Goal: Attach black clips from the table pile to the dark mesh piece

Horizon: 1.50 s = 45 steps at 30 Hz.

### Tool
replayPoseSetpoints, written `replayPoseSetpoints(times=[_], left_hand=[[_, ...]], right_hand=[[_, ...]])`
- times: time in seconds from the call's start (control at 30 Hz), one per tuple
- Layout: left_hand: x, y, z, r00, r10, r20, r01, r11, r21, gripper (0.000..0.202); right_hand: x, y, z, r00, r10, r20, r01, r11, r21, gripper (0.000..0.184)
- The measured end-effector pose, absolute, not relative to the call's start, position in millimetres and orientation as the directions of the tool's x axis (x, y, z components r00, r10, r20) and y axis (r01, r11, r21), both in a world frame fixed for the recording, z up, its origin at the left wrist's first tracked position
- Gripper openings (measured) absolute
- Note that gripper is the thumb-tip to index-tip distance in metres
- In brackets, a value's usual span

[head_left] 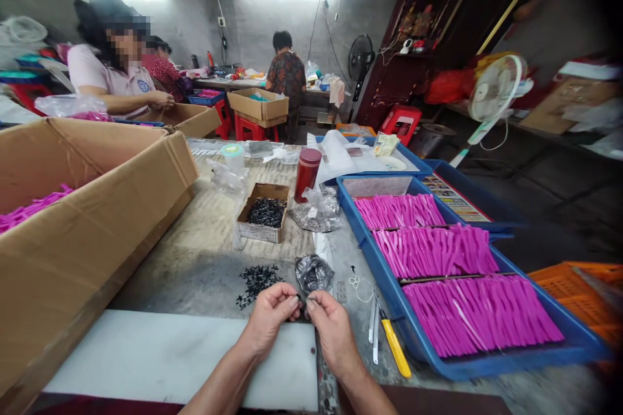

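My left hand [275,318] has its thumb and forefinger pinched on a small black piece [298,299], tips only, I'd judge because something so slight leaves no room for a fuller grip. My right hand [333,327] meets it from the right, thumb and fingertips drawn together; whether they grip the same piece I cannot tell, since the fingers hide it. I hold both hands low and close over the right end of the white board [170,350], likely so the work stays steady.

Just beyond my fingers, to the left, lies a loose heap of black parts [257,282], spread thin, which should make single ones easy to pick. A dark plastic bag [315,273] sits to its right, just as handy. Farther off stands the small carton [250,232] of black bits, probably stock, so reach matters less. On the right, the blue tray [368,255] has its purple strips [481,314] in three rows, which seems meant for order, with the yellow-handled tool [395,348] near its left side
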State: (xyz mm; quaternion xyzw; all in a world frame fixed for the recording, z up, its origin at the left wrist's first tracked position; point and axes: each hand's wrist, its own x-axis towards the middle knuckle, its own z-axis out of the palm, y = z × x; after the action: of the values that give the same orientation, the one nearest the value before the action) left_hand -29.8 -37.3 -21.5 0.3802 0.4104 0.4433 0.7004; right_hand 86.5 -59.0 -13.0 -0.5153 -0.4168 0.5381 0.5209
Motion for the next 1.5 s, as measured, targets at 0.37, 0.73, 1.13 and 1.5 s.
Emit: replayPoseSetpoints(times=[0.37,0.73,1.13,1.5], left_hand=[[-30.5,-36.8,-22.5,0.288,0.938,-0.194,-0.265,0.273,0.925,0.020],[-30.1,-37.1,-22.2,0.316,0.932,-0.176,-0.250,0.261,0.932,0.018],[-30.8,-37.6,-22.1,0.326,0.929,-0.177,-0.236,0.261,0.936,0.017],[-32.4,-37.9,-24.3,0.337,0.928,-0.161,-0.206,0.239,0.949,0.019]], right_hand=[[88.7,-59.0,-16.1,0.075,0.989,-0.124,-0.098,-0.116,-0.988,0.013],[87.9,-59.0,-12.1,0.057,0.991,-0.121,-0.110,-0.115,-0.987,0.014],[91.1,-56.7,-14.8,0.001,0.991,-0.135,-0.071,-0.134,-0.988,0.014],[96.3,-54.5,-15.4,-0.075,0.986,-0.151,-0.083,-0.157,-0.984,0.015]])
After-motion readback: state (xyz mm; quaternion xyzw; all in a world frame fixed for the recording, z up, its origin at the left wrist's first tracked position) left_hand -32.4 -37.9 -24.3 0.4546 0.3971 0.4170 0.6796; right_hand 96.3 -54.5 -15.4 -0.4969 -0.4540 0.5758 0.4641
